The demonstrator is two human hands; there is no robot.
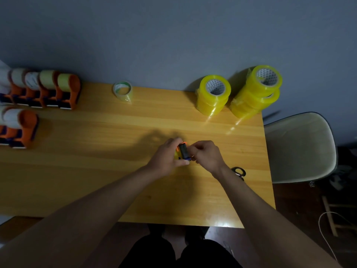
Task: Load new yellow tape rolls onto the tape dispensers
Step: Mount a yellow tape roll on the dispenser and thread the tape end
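Observation:
Over the middle of the wooden table [96, 171], my left hand [166, 157] grips an orange and dark tape dispenser [184, 150] with a bit of yellow roll showing under the fingers. My right hand [207, 153] pinches at the dispenser's right end; what its fingertips hold is hidden. Two stacks of new yellow tape rolls stand at the back right, one shorter [213, 94] and one taller, leaning [257, 91]. Several orange dispensers with rolls line the back left [48, 89], and more sit nearer on the left edge [21, 126].
A small pale tape roll [123, 90] lies at the back centre. Scissors [239, 173] lie by my right wrist near the table's right edge. A cream chair [301, 147] stands to the right of the table. A grey wall runs behind.

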